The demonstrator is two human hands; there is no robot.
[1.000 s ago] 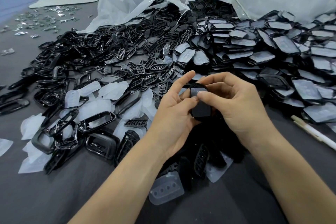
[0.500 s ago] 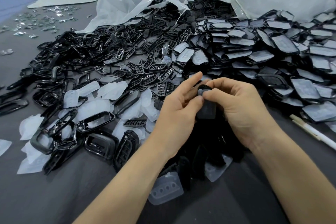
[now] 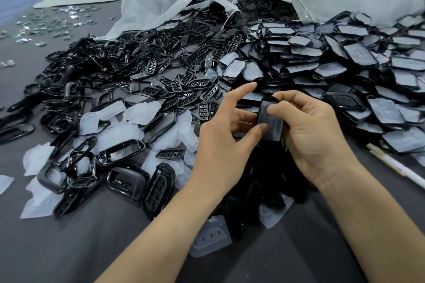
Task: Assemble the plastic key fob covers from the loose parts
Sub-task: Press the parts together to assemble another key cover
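Head view: key fob cover (image 3: pixel 269 122) upright between my hands, long axis near vertical, rounded black end up, translucent face toward me. My right hand (image 3: pixel 315 135) pinches its right edge, thumb on the face. My left hand (image 3: pixel 223 142) presses its lower left with thumb, index finger raised. Loose parts pile (image 3: pixel 161 71) beyond.

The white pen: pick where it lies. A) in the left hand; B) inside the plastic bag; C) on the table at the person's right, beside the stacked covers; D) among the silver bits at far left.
C: the white pen lies on the grey table at the right edge, just below the stacked covers, with neither hand touching it.
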